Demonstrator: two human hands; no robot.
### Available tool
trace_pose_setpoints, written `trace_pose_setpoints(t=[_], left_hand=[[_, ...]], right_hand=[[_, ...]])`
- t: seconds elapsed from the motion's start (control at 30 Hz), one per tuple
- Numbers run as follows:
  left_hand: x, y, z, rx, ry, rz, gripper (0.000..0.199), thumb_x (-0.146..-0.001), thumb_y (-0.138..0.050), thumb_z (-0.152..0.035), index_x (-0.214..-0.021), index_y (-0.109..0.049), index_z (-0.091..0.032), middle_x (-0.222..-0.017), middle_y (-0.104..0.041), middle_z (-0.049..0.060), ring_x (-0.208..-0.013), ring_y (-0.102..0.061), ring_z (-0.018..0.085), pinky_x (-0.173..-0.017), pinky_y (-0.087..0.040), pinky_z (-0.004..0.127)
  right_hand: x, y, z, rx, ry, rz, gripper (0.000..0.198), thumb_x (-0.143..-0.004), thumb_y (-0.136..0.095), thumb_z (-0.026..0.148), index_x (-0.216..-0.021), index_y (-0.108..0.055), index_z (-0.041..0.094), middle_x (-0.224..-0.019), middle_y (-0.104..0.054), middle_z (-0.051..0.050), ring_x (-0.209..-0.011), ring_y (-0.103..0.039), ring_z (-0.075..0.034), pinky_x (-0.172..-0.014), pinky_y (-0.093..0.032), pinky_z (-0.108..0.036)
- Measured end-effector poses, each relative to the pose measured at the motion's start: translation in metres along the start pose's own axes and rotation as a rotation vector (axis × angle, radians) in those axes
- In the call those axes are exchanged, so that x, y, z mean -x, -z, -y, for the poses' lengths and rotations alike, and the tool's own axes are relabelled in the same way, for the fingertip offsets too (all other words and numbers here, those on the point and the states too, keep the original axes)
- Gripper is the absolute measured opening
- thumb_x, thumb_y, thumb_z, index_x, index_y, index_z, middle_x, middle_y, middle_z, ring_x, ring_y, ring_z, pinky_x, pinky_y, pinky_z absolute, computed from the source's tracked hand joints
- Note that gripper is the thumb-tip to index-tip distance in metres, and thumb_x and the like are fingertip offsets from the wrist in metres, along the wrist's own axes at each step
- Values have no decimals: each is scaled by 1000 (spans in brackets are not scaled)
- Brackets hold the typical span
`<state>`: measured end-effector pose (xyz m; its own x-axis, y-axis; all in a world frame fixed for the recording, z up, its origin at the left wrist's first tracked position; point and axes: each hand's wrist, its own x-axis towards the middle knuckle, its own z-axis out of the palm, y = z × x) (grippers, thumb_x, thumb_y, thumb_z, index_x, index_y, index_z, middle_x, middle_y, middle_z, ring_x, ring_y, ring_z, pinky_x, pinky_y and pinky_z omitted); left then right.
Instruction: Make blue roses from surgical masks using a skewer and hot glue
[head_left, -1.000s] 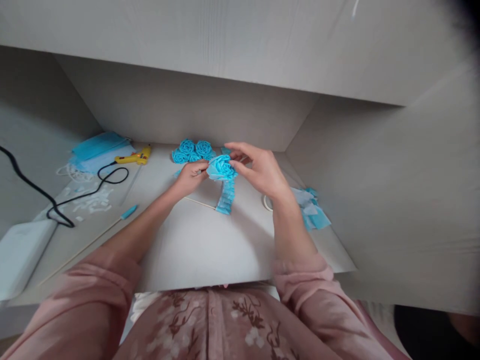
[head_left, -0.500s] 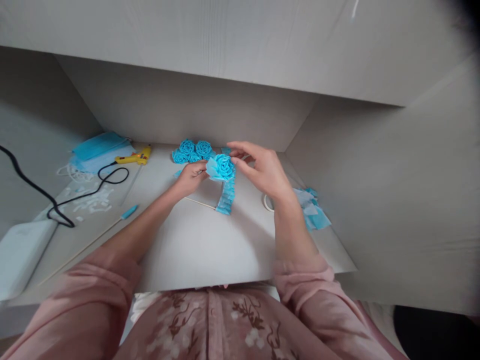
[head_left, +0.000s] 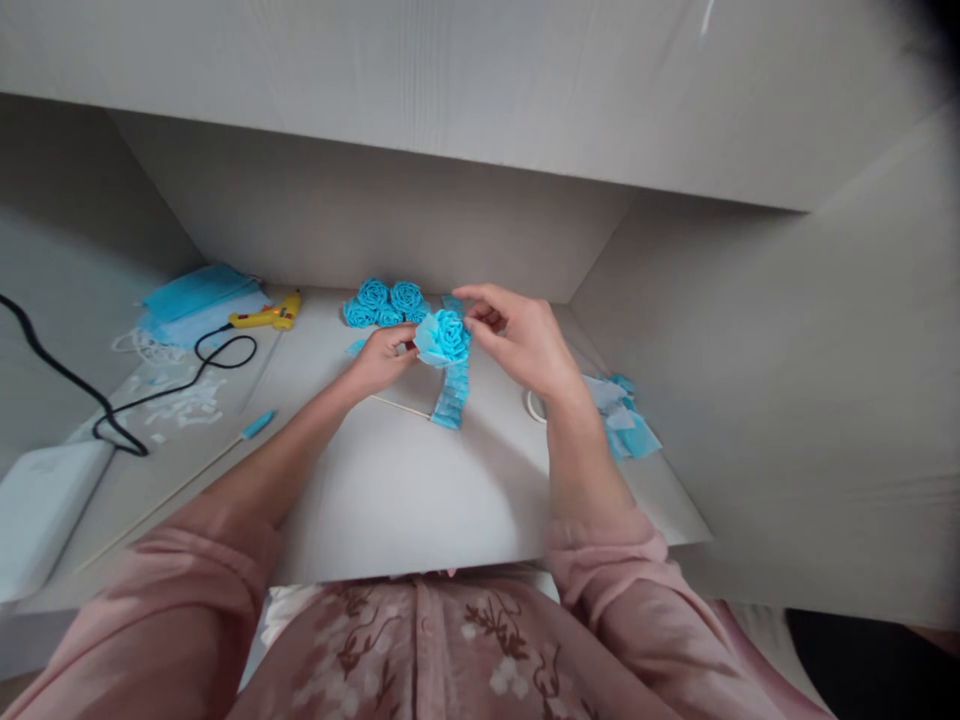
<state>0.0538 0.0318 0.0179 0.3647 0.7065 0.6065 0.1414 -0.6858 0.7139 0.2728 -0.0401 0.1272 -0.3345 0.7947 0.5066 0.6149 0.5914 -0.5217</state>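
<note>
Currently on my feed: a table (head_left: 450, 500) with flower work above it.
From afar I make out the right hand (head_left: 525, 335), fingers curled at the blue flower's (head_left: 442, 338) right edge, whether touching I cannot tell; the left hand (head_left: 384, 358), apart from it, clamped on the left side; the bunch of flowers (head_left: 389, 315) on the far side, with the held one just right of it and nearer. Against a second ago, the bloom shows its folds more plainly, so I judge the shaping unfinished. Nearer lie a ruffled strip (head_left: 453, 395) and a thin stick (head_left: 401, 405).
</note>
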Motion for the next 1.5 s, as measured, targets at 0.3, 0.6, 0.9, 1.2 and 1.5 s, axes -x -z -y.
trace_pose_setpoints(t=[0.3, 0.6, 0.9, 1.2, 1.5], left_hand=[[-1, 4, 3, 11, -3, 2, 44, -90, -71, -56, -70, -74, -17, -73, -70, 4, -72, -63, 19, -78, -51, 32], [-2, 2, -2, 17, -22, 0, 49, -90, -70, -61, -68, -73, -17, -74, -71, 4, -73, -63, 19, -75, -51, 31], [-2, 3, 4, 40, -79, 0, 44, -92, -70, -55, -69, -74, -17, -75, -73, 3, -73, -65, 18, -74, -52, 29], [-2, 2, -4, 51, -67, 87, 47, -93, -69, -56, -66, -70, -17, -71, -69, 3, -74, -65, 19, -78, -54, 31], [0, 4, 13, 35, -58, 8, 41, -91, -69, -51, -68, -72, -17, -73, -70, 3, -72, -64, 19, -75, -53, 32]], right_hand=[[0, 3, 0, -58, 38, 7, 37, -95, -59, 25, -130, -73, 25, -108, -78, -5, -97, -72, -21, -85, -58, -34], [0, -3, -2, -15, 100, 20, 40, -93, -56, 16, -129, -73, 23, -102, -77, -4, -88, -70, -18, -86, -57, -33], [1, 0, -3, -43, 150, -10, 36, -97, -59, 24, -131, -71, 25, -116, -77, -6, -105, -72, -22, -88, -59, -35], [0, -2, -3, 37, 114, 64, 40, -94, -60, 20, -131, -72, 24, -110, -77, -5, -98, -72, -22, -90, -58, -36], [2, 0, -2, 94, 74, 35, 44, -93, -55, 16, -133, -71, 23, -101, -78, -4, -87, -71, -19, -85, -56, -34]])
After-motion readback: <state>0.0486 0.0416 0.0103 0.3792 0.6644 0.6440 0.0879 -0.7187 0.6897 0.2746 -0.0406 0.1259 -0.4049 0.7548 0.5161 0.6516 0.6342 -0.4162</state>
